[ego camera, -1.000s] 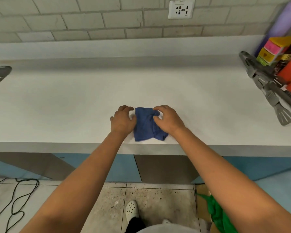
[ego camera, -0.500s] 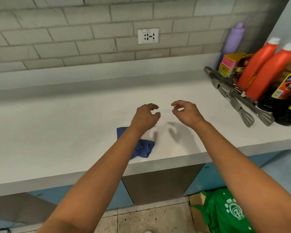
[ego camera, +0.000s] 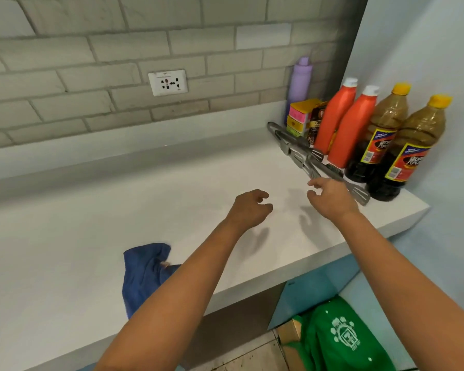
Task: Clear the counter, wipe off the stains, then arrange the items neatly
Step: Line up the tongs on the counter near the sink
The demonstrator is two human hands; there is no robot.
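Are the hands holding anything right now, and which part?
Nothing is held. The left hand and right hand hover over the counter with loosely curled fingers. The right one is near the tongs, apparently not gripping them. The cloth lies loose.

A home kitchen: a white counter (ego camera: 91,236) runs along a grey brick-tiled wall (ego camera: 118,49) fitted with a power socket (ego camera: 168,82). In the corner stand two orange sauce bottles (ego camera: 343,127), two yellow-capped bottles of dark sauce (ego camera: 402,145), small food boxes (ego camera: 302,116) and metal tongs (ego camera: 306,156). A blue cloth (ego camera: 142,274) lies near the counter's front edge.
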